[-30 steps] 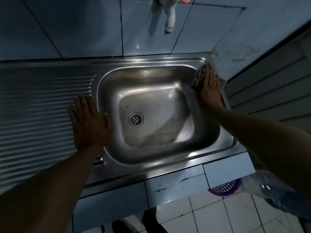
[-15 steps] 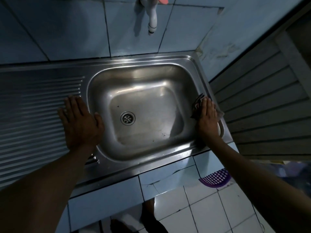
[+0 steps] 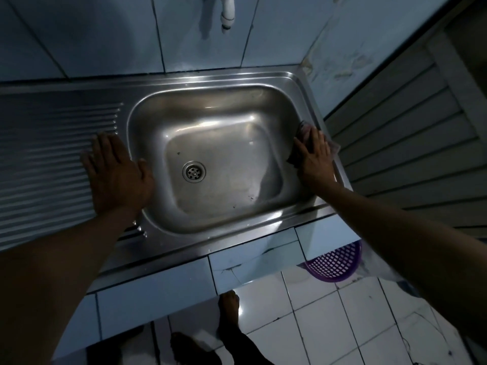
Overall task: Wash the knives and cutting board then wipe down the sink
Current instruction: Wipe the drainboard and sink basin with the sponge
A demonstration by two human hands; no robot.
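A stainless steel sink fills the middle of the view, its basin empty with a round drain in the floor. My left hand lies flat, fingers straight, on the ribbed drainboard beside the basin's left rim. My right hand presses flat on a crumpled cloth on the sink's right rim. Only the cloth's edges show round the fingers. No knives or cutting board are in view.
A white tap spout hangs from the blue tiled wall above the basin. A slatted grey panel stands right of the sink. A purple plastic basket sits under the counter's right end. My bare feet stand on white floor tiles.
My right hand slid the cloth along the right rim from the far corner toward me, then edged back up a little. My left hand stayed flat on the drainboard.
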